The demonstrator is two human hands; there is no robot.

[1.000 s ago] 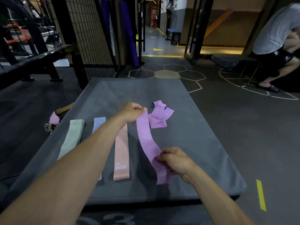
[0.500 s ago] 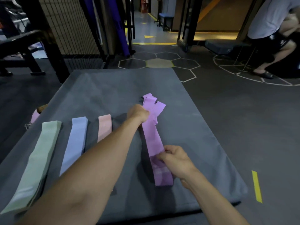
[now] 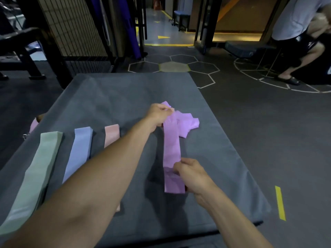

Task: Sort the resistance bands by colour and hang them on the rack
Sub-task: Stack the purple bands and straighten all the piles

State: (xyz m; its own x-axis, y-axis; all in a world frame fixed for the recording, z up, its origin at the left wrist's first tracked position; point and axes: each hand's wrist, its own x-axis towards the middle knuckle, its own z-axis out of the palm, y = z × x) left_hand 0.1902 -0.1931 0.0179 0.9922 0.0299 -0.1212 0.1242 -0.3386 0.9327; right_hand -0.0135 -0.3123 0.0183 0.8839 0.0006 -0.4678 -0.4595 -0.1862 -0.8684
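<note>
Stretching between both hands, the purple band (image 3: 171,145): left hand (image 3: 158,114) pinches far end, right hand (image 3: 192,174) seemingly near end.

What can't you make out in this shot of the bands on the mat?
Head view, the only one:
- Pink band: its middle is hidden behind the left forearm.
- Green band: its near end runs off the left edge.
- Crumpled purple bands: bunched, so their count is unclear.
- Purple band: the left hand and right hand hide where they grip it.
- Rack: out of frame.
</note>
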